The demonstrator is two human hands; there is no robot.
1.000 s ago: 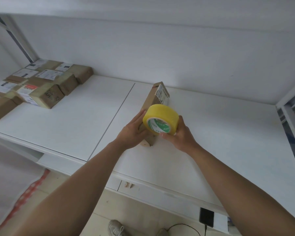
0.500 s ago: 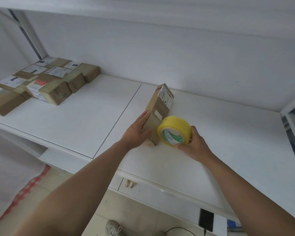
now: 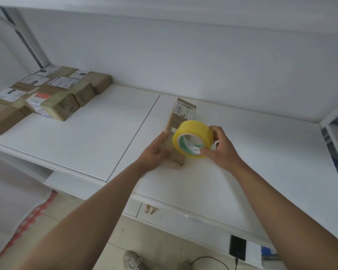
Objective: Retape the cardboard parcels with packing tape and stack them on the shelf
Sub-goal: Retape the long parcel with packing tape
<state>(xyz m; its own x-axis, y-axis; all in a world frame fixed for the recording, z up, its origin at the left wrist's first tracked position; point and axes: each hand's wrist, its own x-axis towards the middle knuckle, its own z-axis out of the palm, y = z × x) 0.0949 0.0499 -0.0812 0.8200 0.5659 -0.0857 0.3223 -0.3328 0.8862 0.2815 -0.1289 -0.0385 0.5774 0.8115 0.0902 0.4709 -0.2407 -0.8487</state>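
Left hand (image 3: 154,152) lies flat, fingers straight, against the upright parcel (image 3: 180,121); right hand (image 3: 220,148) grips the tape roll (image 3: 192,141) (yellow) just beside it.

I see a black phone (image 3: 237,250) charging on a lower ledge, and grey sneakers (image 3: 131,260) on tiled floor (image 3: 160,242).

On the shelf (image 3: 242,172) a cardboard parcel (image 3: 180,121) stands on end — tape roll (image 3: 192,141) just before it, stacked parcels (image 3: 53,94) well apart at far left.
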